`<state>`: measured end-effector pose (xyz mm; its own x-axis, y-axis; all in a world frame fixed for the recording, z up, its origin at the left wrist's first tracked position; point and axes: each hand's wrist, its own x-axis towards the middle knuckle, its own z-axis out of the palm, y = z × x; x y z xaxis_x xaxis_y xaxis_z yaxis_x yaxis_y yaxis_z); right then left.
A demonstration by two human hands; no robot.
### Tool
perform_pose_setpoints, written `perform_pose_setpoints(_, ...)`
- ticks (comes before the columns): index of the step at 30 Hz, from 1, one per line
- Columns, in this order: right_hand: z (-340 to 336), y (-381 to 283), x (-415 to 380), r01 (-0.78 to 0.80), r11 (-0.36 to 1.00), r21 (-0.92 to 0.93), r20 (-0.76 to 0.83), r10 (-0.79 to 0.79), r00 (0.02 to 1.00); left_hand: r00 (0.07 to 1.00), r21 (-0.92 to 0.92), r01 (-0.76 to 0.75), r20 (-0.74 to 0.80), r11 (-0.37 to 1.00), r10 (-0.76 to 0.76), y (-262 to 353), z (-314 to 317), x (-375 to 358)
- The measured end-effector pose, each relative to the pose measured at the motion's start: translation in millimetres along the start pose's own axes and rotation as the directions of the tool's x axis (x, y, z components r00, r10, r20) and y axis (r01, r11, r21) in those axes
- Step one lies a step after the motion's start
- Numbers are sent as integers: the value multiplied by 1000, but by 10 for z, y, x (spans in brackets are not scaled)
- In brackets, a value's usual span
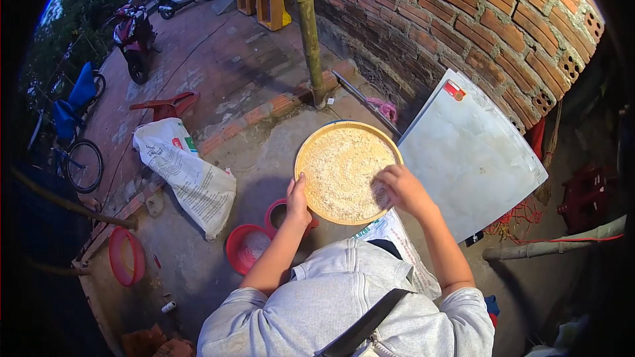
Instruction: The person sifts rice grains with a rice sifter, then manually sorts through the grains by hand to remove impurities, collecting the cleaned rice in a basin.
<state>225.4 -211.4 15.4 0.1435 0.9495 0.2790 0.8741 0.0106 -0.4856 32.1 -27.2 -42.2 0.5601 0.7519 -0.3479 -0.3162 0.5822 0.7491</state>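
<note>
A round shallow woven tray (299, 158) full of pale, coarse grain-like material (344, 172) is in front of my chest. My left hand (297, 201) grips the tray's lower left rim, thumb on top. At the right side, my right hand (400, 188) reaches over the rim with its fingers bent down at the material; whether they pinch any of it is hidden. Below the tray on the left, a red basin (242, 248) holds some whitish stuff, and a second reddish bowl (272, 210) is partly covered by my left arm.
A white printed sack (192, 178) lies on the left, near a red basin (127, 256). A grey-white panel (469, 158) leans at the right by a brick wall (476, 33). A bamboo post (306, 26) stands ahead. Motorbikes (134, 39) are parked farther off.
</note>
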Motion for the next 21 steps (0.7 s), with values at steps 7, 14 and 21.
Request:
perform_pose_setpoints(7, 297, -182, 327, -40, 987, -154, -129, 20, 991, 996, 73, 53, 64, 996, -57, -242, 190, 43)
perform_pose_setpoints(14, 122, -224, 152, 56, 995, 87, -15, -55, 998, 997, 0, 74, 9, 997, -74, -146, 54, 77)
perform_pose_setpoints(21, 97, 22, -9, -353, 802, 482, -497, 582, 643, 998, -38, 70, -7, 997, -70, -16, 58, 94)
